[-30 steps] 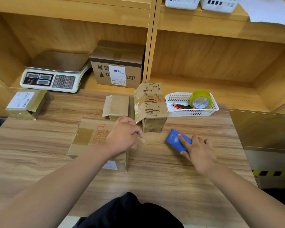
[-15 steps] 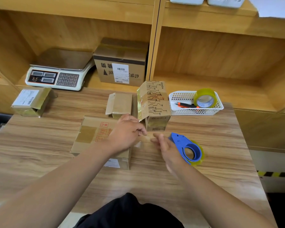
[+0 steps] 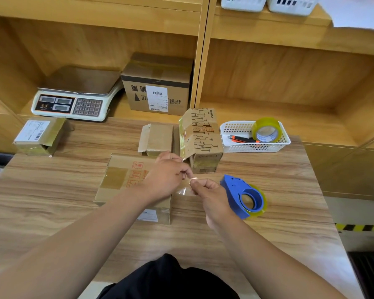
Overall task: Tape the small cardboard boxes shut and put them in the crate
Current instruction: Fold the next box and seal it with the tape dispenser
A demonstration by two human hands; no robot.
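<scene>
Fingers (image 3: 185,172) of the left hand (image 3: 166,178) and fingers (image 3: 200,183) of the right hand (image 3: 213,198) were curled in, pinching the two ends of a short strip of clear tape (image 3: 185,190) near the middle of the table (image 3: 289,190). By my reading the job was at an early stage. Tape was in hand, but no box looked freshly sealed and nothing had gone into a crate; I could not pick out a crate for certain. Four boxes were on the table. A flat box (image 3: 125,180) lay under the left wrist. At twelve o'clock from the hands, a small plain box (image 3: 158,138) had a flap loose on its left side. Just beside it, at one o'clock, a printed box (image 3: 203,134) stood with its flap up. Well apart at ten o'clock, a labelled box (image 3: 38,134) showed tape on its skin, though its near end seemed open. A fifth, larger carton (image 3: 158,91) sat on the shelf behind, beside one scale (image 3: 73,100). One blue tape dispenser (image 3: 238,190) lay at three o'clock, right against the right hand. Tape rolls numbered two: one in the dispenser and one loose roll (image 3: 267,130) in a white basket (image 3: 235,147) at two o'clock, alongside an orange-and-black tool (image 3: 242,139). Two top-shelf baskets (image 3: 244,2) made three baskets in all.
</scene>
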